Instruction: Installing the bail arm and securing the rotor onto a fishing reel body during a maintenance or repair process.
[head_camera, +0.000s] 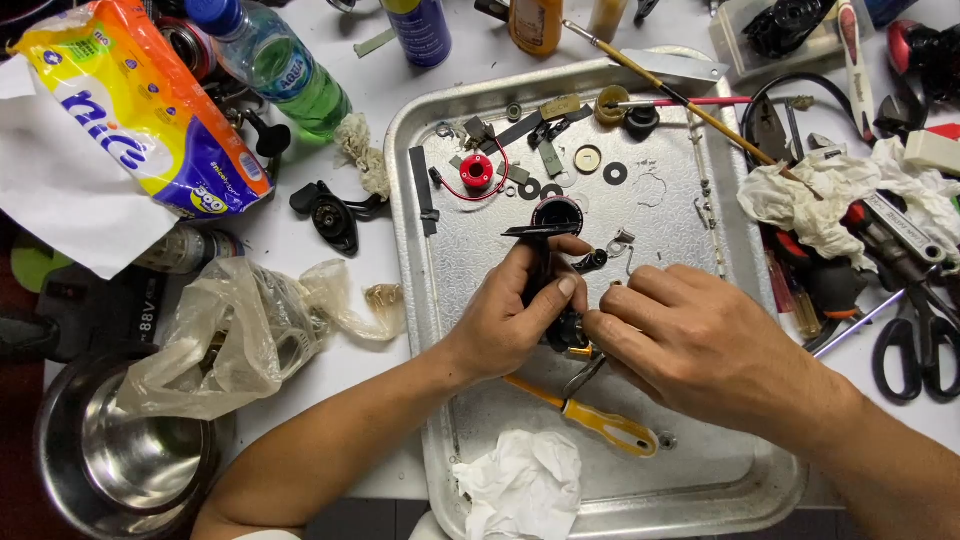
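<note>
Hands mid-disassembly over tray (760, 470): left hand (515, 320) grips black reel body (552, 235), right hand (690, 335) pinches small brass part (580, 351) at its 6 o'clock; next likely needs steady twist.

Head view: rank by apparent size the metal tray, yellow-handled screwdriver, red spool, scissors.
1. metal tray
2. yellow-handled screwdriver and scissors: look alike in extent, and the hand hides part of the screwdriver, so unranked
3. red spool

Black reel body (553, 262) upright over metal tray (partly hidden, gripped).
</note>
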